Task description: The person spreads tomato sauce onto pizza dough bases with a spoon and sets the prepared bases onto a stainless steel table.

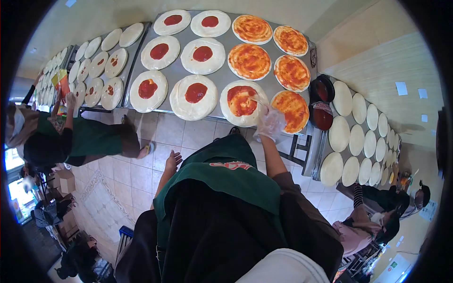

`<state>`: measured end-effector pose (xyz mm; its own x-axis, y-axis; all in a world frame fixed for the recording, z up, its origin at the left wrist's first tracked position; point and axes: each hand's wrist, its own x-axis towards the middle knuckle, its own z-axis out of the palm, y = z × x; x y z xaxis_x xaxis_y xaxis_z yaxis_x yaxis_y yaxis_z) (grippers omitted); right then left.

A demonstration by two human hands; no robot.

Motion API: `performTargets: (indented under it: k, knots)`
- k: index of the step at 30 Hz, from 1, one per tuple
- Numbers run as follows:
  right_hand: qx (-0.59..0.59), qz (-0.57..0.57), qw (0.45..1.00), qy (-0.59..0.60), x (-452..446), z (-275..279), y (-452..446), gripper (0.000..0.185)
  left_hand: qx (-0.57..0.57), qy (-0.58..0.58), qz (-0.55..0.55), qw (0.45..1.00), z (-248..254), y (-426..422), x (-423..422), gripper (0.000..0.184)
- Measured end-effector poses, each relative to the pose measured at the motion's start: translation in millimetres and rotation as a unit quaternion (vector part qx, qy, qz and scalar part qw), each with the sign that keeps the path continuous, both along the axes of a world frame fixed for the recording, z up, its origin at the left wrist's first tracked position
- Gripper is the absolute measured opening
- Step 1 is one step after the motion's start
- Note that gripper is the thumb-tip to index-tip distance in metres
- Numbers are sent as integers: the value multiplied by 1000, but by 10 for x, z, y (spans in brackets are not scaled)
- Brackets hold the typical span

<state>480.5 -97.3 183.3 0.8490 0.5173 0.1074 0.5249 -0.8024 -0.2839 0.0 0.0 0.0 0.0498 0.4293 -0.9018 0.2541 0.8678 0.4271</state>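
My right hand (271,123), in a clear plastic glove, reaches over the near edge of a dough round (232,118) whose red sauce is partly spread. Its fingers look closed. A thin pale shape runs from them into the sauce patch (239,104); whether it is a utensil or a gloved finger I cannot make out. Just right of that hand lies a sauced dough round (289,106). My left hand (173,161) is bare and hangs below the table edge, fingers apart, holding nothing. Nearest above it is a dough round (181,107) with a sauce blob in its middle.
Several dough rounds, some with spread sauce, cover the metal table (134,78). Dark sauce containers (322,116) stand at its right end. Plain rounds fill another table (336,134) on the right. A co-worker in a green apron (96,137) stands left; other people are lower right.
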Motion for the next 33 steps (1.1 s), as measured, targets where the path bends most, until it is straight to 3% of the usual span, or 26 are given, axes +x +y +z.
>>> performTargets:
  k: [2, 5, 8, 11, 18, 21, 24, 27, 28, 31, 33]
  knots:
    - [23, -28, 999, -20, -7, -16, -231, 36, -15, 8, 19, 1000, -81, -21, -33, 72]
    - [0, -64, 992, 111, 11, -68, -536, 38, -32, -16, 44, 998, -354, -63, -67, 72]
    - [97, -73, 974, 192, 7, 85, -624, 39, -38, 2, 15, 999, -355, -18, 38, 72]
    - [45, -75, 981, 176, 1, -207, -667, 41, -12, 4, -22, 1000, -154, 22, 174, 72]
    - [47, -8, 999, 27, 165, -42, -264, 33, 18, -11, -75, 997, -220, 86, 244, 71]
    - [-39, 86, 995, 31, 81, -56, -196, 31, 14, -7, -63, 998, -242, 28, 229, 71]
    - [1, 169, 986, -13, -46, 140, -526, 26, 18, 16, -51, 998, -143, -14, 203, 72]
    - [31, 130, 989, -66, 290, -159, -723, 24, 12, 33, -25, 999, -145, -83, 106, 72]
    - [36, 123, 987, -97, 315, 151, -634, 25, 45, 51, -4, 998, -132, -141, 134, 71]
    - [36, 94, 989, -107, 422, 27, -459, 27, 4, 12, -17, 1000, -147, -76, 169, 68]
    - [-1, 81, 994, -75, 224, -89, -600, 28, 42, 6, -47, 998, -177, -6, 210, 68]
